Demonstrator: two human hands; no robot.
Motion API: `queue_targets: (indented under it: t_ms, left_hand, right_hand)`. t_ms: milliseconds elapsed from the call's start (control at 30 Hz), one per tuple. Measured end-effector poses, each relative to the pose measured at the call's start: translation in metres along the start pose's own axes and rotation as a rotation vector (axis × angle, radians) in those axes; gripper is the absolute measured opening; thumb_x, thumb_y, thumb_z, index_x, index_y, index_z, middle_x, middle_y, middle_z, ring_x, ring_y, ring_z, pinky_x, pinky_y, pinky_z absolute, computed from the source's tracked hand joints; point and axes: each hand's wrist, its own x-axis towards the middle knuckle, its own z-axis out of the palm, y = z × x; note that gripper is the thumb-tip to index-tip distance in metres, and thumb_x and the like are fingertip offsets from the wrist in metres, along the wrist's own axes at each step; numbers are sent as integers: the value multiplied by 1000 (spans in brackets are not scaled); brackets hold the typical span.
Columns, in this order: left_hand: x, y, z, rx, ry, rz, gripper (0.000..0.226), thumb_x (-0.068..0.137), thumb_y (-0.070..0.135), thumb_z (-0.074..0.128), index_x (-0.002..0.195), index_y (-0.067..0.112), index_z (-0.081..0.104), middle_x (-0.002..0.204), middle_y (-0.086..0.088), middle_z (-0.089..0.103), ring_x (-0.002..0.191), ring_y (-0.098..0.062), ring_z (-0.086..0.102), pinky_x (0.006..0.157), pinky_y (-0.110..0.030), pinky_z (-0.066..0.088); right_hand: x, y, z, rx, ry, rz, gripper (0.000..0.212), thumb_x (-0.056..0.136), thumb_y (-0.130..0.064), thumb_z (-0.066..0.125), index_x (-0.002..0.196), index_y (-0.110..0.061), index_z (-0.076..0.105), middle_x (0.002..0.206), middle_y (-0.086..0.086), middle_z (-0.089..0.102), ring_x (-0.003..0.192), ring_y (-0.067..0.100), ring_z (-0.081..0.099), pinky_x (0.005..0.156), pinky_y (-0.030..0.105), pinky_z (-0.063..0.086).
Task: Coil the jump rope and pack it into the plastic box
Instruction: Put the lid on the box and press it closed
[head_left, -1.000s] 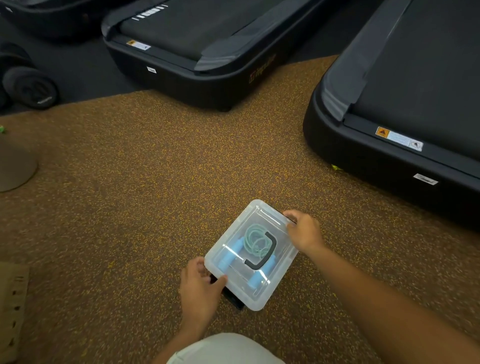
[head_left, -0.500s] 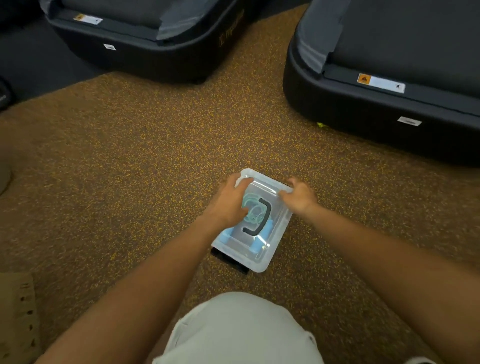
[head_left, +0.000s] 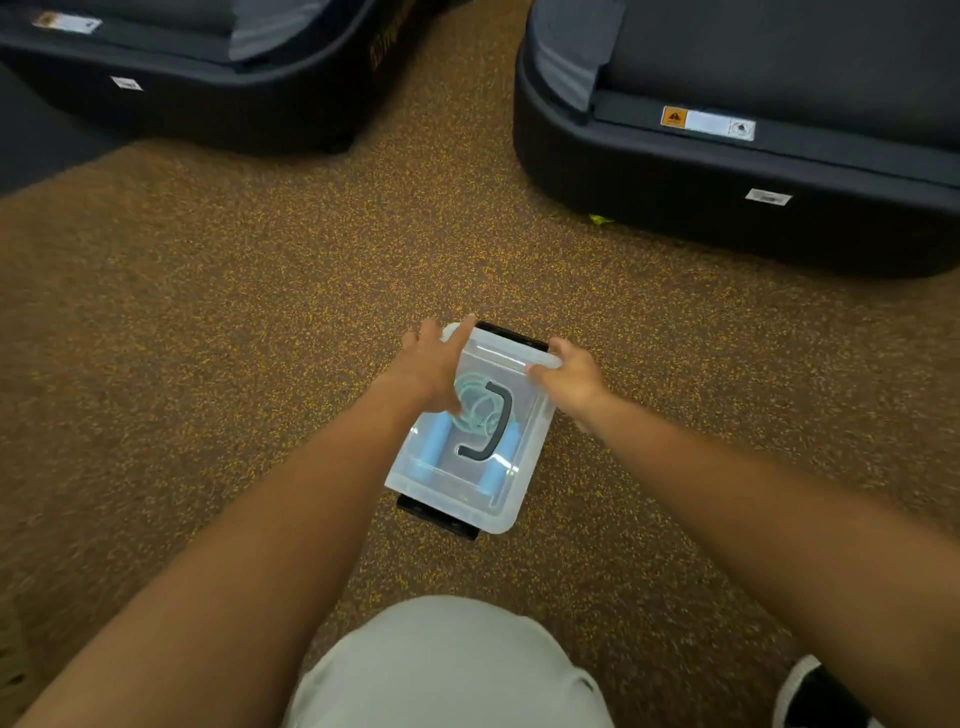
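My left hand (head_left: 434, 366) presses flat-fingered on the lidded plastic box (head_left: 470, 470); my right hand (head_left: 569, 376) grips its far edge, coiled jump rope (head_left: 475, 402) inside.

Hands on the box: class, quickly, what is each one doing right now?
Left hand: open, fingers straight, resting on the plastic box lid.
Right hand: fingers curled over the box's far edge, gripping it.

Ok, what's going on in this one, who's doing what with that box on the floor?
A person crouches over a clear plastic box on the speckled floor. The jump rope is already coiled inside, its blue handles lying under the closed lid. The left hand lies across the lid's far left corner with fingers straight, and the right hand grips the far right edge. Two treadmills stand beyond.
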Motion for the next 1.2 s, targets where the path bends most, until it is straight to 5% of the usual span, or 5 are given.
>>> queue_targets:
  t_ms: [300,567,700,967,1200]
  left_hand:
    - [19,7,-19,82,-132,-60,152,60,30,98,154,49,-20,166,-25,-2,147,-54,20,108,-68,38]
    - [26,3,-26,108,-175,-33,148,53,38,100,158,46,-4,165,-22,4,142,-54,34,107,-63,44]
    - [26,0,-26,112,-161,-15,147,53,39,100,158,45,-2,163,-22,11,140,-53,37,107,-62,45]
    - [23,-1,-24,63,-127,-11,141,53,34,100,157,45,5,158,-21,20,138,-51,41,105,-59,47]
    - [6,-18,-7,-60,15,100,125,64,38,95,158,44,13,156,-18,28,140,-42,40,112,-53,41]
  right_hand:
    - [2,8,12,114,119,-76,61,98,-7,65,154,-26,49,148,4,41,122,22,53,97,32,56]
    - [0,24,15,67,49,-141,69,93,-11,73,151,-35,43,141,-1,41,110,21,57,63,18,53]
    - [-1,27,20,129,0,-115,87,88,-16,80,153,-46,31,154,4,45,132,28,56,100,49,59]
    - [4,34,23,206,-11,-121,71,86,-15,81,134,-53,44,137,6,61,113,28,69,89,52,64]
    - [-10,25,16,141,-10,-146,70,91,-17,77,148,-36,41,145,6,58,123,27,64,101,54,58]
